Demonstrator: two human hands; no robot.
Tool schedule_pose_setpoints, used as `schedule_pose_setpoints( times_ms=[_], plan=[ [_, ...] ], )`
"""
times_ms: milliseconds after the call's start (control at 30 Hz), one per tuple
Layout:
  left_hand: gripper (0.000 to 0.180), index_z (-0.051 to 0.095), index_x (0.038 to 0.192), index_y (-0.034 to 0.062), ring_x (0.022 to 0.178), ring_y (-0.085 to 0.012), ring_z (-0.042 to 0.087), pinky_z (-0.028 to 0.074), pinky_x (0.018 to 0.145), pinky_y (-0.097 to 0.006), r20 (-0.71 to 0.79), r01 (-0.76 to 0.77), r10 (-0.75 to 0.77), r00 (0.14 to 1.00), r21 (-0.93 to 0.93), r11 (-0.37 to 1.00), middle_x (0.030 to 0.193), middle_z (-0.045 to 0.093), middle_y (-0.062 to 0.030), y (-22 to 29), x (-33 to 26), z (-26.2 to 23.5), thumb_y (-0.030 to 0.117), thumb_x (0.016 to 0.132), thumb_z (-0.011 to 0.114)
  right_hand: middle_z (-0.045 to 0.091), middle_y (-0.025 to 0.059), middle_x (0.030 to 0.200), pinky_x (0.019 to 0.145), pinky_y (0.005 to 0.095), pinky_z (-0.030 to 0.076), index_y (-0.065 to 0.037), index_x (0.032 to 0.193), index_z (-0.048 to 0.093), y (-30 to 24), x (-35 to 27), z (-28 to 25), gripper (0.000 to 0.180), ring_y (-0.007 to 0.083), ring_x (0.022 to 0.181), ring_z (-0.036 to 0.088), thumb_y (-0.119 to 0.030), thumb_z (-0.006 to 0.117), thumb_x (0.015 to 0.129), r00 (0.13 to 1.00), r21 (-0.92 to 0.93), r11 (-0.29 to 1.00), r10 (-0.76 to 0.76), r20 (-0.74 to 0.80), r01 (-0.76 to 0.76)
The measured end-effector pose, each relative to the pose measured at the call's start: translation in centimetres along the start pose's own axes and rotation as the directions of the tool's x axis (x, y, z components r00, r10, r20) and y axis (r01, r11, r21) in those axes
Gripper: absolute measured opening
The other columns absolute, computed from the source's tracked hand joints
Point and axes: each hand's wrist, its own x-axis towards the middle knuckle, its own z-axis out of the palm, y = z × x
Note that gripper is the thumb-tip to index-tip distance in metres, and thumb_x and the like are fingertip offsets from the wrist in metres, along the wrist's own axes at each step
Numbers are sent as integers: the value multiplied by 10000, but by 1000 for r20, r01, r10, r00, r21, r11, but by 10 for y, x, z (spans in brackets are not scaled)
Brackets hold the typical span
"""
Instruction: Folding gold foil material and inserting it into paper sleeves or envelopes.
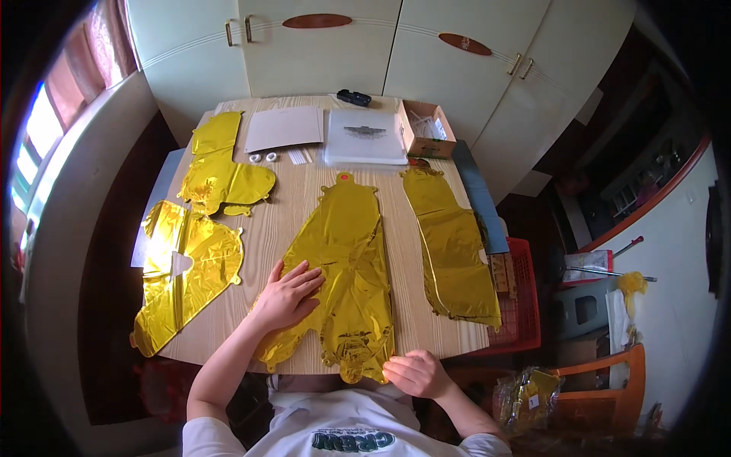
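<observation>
A flat, uninflated gold foil balloon (343,236) lies in the middle of the table, its narrow tabbed end pointing away from me. My left hand (289,295) rests on its left side, fingers stretched out over the foil. At the near right corner, by the table's front edge, my right hand (415,373) pinches the balloon's edge with curled fingers. The foil is creased near that end. More flat gold foil balloons lie around it: an angular one (217,171) at the far left, another (190,266) at the near left with glare on it, and a long one (449,244) on the right.
Along the table's far side are grey-white sheets (285,128), two small white rolls (263,158), a clear plastic packet (365,141), an open cardboard box (426,129) and a black object (354,97). A red basket (525,305) and a wooden chair (628,388) stand at right.
</observation>
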Motion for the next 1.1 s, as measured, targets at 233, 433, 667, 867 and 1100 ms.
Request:
schedule_pose_setpoints(
  times_ms=[233, 433, 667, 867, 1100],
  plan=[
    [522, 531, 1371, 108, 1417, -270, 348, 131, 1176, -545, -2, -7, 7, 1000, -4, 1000, 1443, 494, -72, 1, 1, -1, 309, 896, 610, 668, 82, 1128, 953, 386, 473, -56, 1140, 643, 26, 25, -16, 273, 231, 1078, 629, -249, 558, 966, 962, 155, 957, 260, -86, -245],
    [515, 533, 1368, 109, 1419, -271, 344, 136, 1172, -549, 1, -3, 3, 1000, 7, 1000, 1447, 490, -74, -1, -1, 0, 316, 901, 598, 473, 178, 1435, 1144, 452, 306, -4, 1395, 455, 101, 50, 22, 478, 313, 1356, 424, -270, 478, 999, 888, -35, 904, 425, 176, -426],
    [507, 534, 1366, 113, 1420, -268, 342, 134, 1173, -548, -2, -4, 4, 1000, -2, 1000, 1448, 489, -68, 0, 1, 0, 312, 903, 592, 356, 155, 1529, 1181, 473, 213, -19, 1459, 371, 117, 55, 45, 557, 308, 1435, 297, -337, 448, 1009, 855, -61, 906, 417, 307, -420],
    [510, 526, 1375, 128, 1420, -268, 342, 132, 1174, -548, 5, -3, 3, 1000, 4, 1000, 1452, 484, -63, 1, -1, -2, 316, 906, 589, 321, 154, 1548, 1190, 466, 181, -28, 1472, 354, 116, 57, 52, 618, 305, 1452, 259, -421, 440, 1002, 854, -74, 910, 408, 323, -407],
    [517, 522, 1382, 134, 1421, -273, 341, 132, 1173, -552, 12, 4, -4, 1000, 5, 1000, 1456, 479, -64, 2, 0, -2, 322, 904, 592, 304, 154, 1555, 1192, 475, 164, -43, 1488, 329, 116, 62, 53, 725, 306, 1459, 239, -536, 445, 969, 858, -112, 924, 381, 345, -365]
  ],
)
